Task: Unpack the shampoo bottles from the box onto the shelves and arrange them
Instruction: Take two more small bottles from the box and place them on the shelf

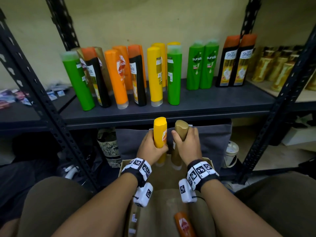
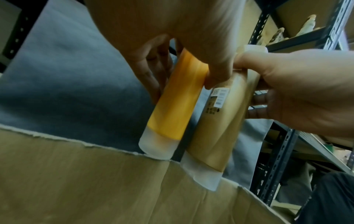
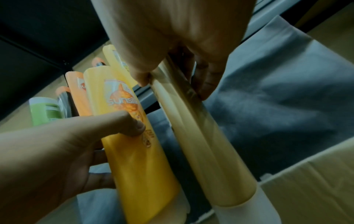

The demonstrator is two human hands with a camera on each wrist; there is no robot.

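Dark metal shelf [image 1: 171, 108], far, carrying a row of upright shampoo bottles [image 1: 119, 74]. Cardboard box [image 1: 171, 194], near, below the shelf. Left hand [image 1: 150, 147] clasps a yellow bottle [image 1: 159, 132]; right hand [image 1: 188, 142] clasps a gold bottle [image 1: 180, 129], side by side above the box's far edge.

Left hand [image 1: 150, 145]: fingers curled, gripping — forearm reaching forward.
Right hand [image 1: 189, 142]: fingers curled, gripping — level with left.
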